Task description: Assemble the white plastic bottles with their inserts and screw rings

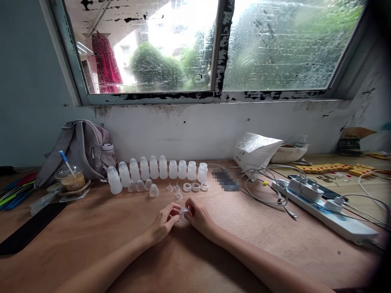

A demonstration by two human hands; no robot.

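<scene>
Both hands meet over the table in front of me, around a small whitish bottle collar ring [183,214]. My left hand [165,221] has its fingertips closed on the ring's left side. At the other side, my right hand [200,217] pinches it between thumb and fingers. Whether a teat sits inside the ring cannot be made out. Behind the hands lie clear teats [177,189] and three white collar rings [196,186]. Frosted baby bottles [144,169] stand in a row farther back, the left ones capped, the right ones [191,171] uncapped. Several clear caps [154,190] stand before the row.
To the right are a white power strip [330,217], tangled cables [265,195] and a silvery-white bag [256,150]. On the left are an iced drink cup [71,178], a grey backpack [82,150], a black flat item [32,228] and several pens [16,193].
</scene>
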